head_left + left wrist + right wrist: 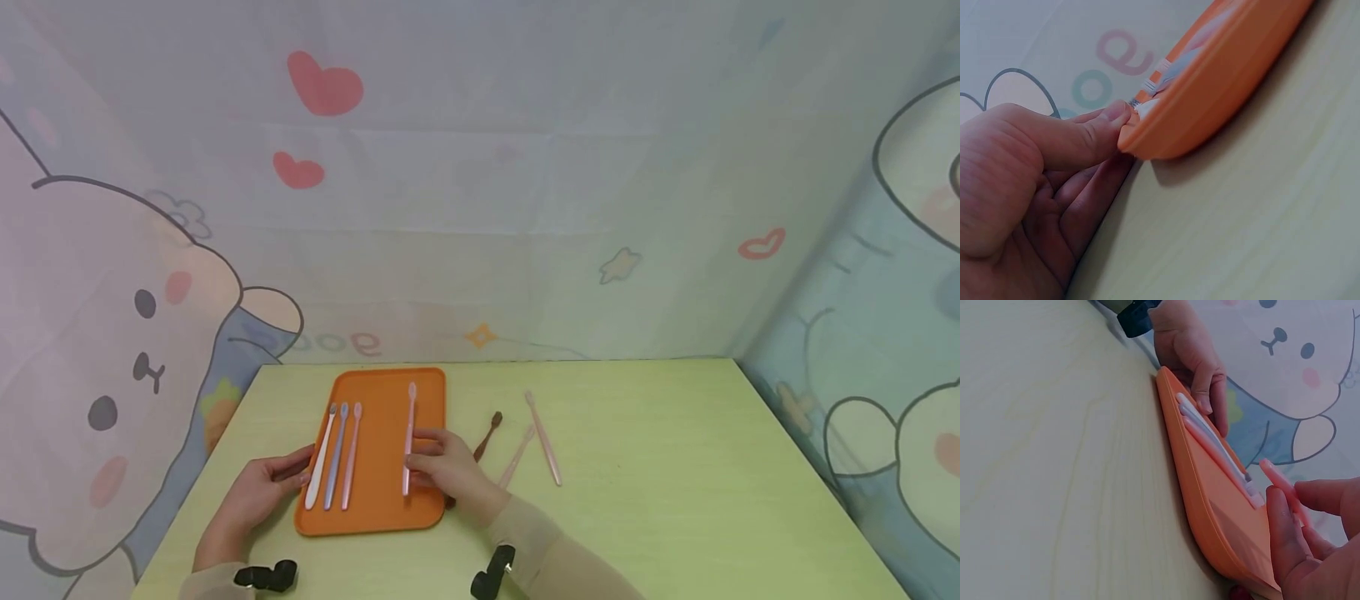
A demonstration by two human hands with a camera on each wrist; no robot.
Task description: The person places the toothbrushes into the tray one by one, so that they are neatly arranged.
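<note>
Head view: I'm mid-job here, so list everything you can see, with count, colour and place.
Table: 1, pale yellow-green, across the foreground
Tray: 1, orange, table's left half
White toothbrush: 1, white, leftmost on tray
Blue toothbrush: 1, pale blue, beside the white one
Pink toothbrush: 1, pink, third on tray
Held toothbrush: 1, pink, over tray's right side
Loose toothbrushes: 2, pink, right of tray, one partly hidden
Brown toothbrush: 1, dark brown, right of tray, partly hidden
Backdrop: pale, cartoon prints, around table
Wrist devices: 2, black, one per wrist
Sleeves: 2, beige, bottom edge
Left hand: 1, bare, gripping tray's left edge
Right hand: 1, bare, pinching held toothbrush
</note>
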